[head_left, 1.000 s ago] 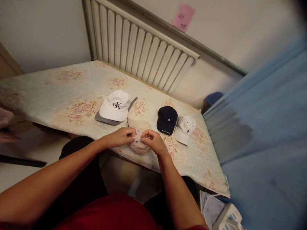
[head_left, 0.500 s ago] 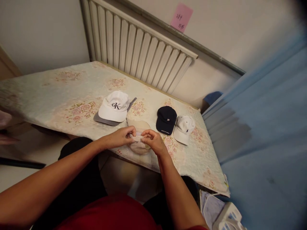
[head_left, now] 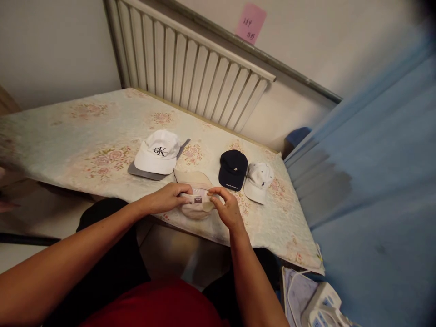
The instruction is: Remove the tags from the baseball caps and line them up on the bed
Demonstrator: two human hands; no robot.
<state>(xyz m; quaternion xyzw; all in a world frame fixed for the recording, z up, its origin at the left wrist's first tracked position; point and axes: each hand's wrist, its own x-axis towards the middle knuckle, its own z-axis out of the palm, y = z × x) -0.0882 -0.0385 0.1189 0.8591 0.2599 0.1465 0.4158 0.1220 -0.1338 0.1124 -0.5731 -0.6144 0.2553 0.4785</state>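
A beige cap (head_left: 193,196) lies at the near edge of the table with the flowered cloth (head_left: 85,136). My left hand (head_left: 166,198) grips its left side, fingers closed on the back strap. My right hand (head_left: 226,206) pinches the strap's right end beside a small dark buckle. A white cap with black letters (head_left: 157,152) rests on a grey brim just beyond. To the right sit a navy cap (head_left: 232,169) and a small white cap (head_left: 258,181), side by side.
A white radiator (head_left: 190,68) lines the wall behind the table, with a pink note (head_left: 250,22) above it. Blue fabric (head_left: 374,181) fills the right side. A white device and cloth (head_left: 320,304) lie on the floor at lower right.
My hands have drawn slightly apart along the cap's back strap, exposing the small buckle between them. The view has shifted a little to the right.
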